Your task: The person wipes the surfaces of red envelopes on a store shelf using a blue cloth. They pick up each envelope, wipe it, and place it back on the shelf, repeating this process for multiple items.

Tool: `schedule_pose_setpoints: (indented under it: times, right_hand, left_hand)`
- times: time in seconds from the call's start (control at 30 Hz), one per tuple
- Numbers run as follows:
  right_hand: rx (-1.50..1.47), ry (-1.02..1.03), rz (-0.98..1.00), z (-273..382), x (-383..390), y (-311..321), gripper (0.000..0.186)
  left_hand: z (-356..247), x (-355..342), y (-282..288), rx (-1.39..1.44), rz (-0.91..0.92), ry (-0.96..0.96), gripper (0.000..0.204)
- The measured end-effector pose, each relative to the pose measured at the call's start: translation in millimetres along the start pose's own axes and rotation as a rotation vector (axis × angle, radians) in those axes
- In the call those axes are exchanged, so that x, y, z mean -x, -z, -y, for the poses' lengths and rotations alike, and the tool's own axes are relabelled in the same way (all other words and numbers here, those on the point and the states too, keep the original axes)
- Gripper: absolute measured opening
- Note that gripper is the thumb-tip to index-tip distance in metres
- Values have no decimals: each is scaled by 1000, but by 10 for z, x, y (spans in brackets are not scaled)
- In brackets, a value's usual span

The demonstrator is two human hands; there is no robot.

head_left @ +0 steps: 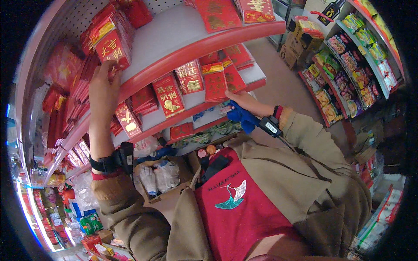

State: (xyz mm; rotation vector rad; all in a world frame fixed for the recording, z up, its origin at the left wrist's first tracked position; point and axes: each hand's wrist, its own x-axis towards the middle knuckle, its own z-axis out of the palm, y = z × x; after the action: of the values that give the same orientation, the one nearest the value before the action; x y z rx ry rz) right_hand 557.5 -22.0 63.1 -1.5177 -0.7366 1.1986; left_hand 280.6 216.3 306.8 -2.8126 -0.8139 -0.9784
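your right hand point(246, 102) pinches a flat red-and-gold paper packet point(215, 84) near its lower corner, likely light, bendable, best edge-held; left hand point(104, 83), grip unclear.

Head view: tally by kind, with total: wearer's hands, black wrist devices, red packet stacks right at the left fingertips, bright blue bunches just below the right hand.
Hands: 2 (left hand, right hand)
Black wrist devices: 2, one per wrist
Red packet stack at left fingertips: 1
Bright blue bunch below right hand: 1
Total: 6
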Motion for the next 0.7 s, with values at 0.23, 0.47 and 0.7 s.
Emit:
schedule_pose_setpoints:
  times: [0.23, 0.47, 0.7]
  right_hand:
    - [-12, -147, -83, -226, -353, 9, 54]
    - [-148, -127, -122, -375, -449, -41, 47]
    - [-247, -121, -113, -342, -362, -36, 36]
  left_hand:
    - [-128, 258, 141, 33, -136, 8, 28]
    - [-340, 634, 328, 6, -283, -62, 24]
    - [-402, 1141, 207, 189, -214, 62, 19]
